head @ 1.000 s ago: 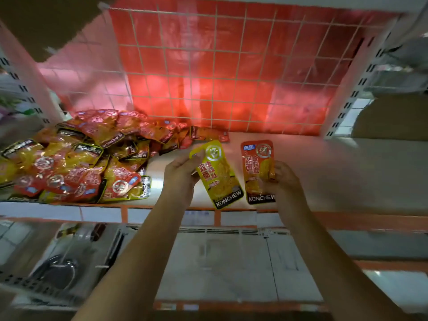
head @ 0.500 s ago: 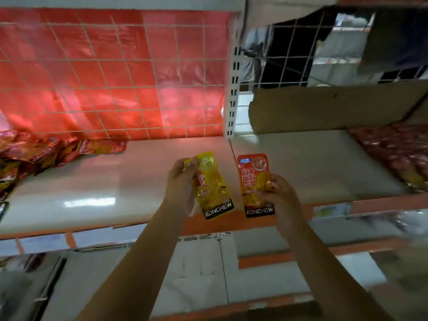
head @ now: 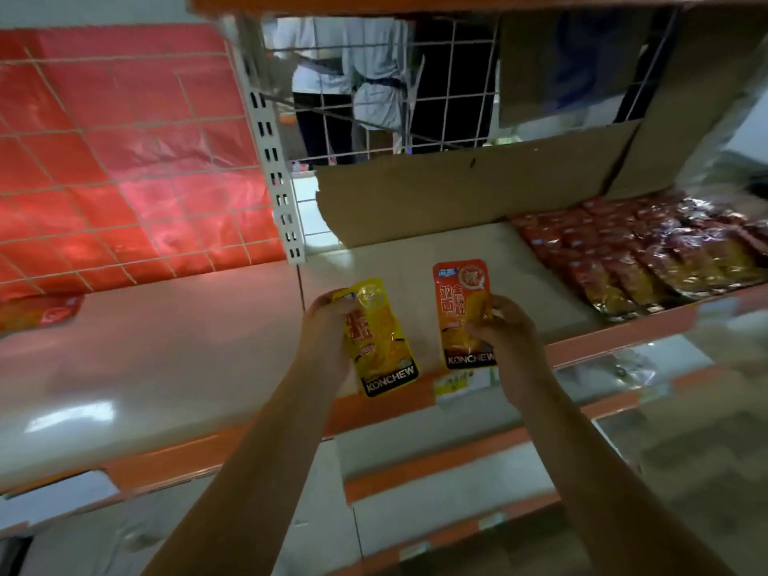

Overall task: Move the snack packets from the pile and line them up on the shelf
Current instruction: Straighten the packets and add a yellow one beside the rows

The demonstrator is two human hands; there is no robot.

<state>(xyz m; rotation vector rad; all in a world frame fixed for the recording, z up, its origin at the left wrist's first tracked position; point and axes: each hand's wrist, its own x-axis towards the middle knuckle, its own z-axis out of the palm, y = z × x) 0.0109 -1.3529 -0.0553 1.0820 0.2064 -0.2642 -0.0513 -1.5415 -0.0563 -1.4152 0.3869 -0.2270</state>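
Observation:
My left hand [head: 328, 330] grips a yellow snack packet [head: 382, 338] by its left edge, tilted a little. My right hand [head: 505, 330] pinches an orange snack packet [head: 455, 309] by its right side, held upright. Both packets hang over the front of the white shelf [head: 166, 347], just right of the upright post [head: 274, 168]. To the right, rows of red and yellow packets [head: 640, 259] lie lined up on the shelf. Only one packet of the pile [head: 37, 313] shows at the far left edge.
A red sheet behind a wire grid [head: 124, 151] backs the left bay. Brown cardboard [head: 457, 193] leans at the back of the right bay. People stand behind the wire mesh [head: 357, 89]. An orange shelf lip [head: 623, 338] runs along the front, with lower shelves [head: 415, 513] beneath.
The view and both hands have swung right, away from the pile. The pile has left the view and the lined-up rows on the right have come closer. Both packets stay held.

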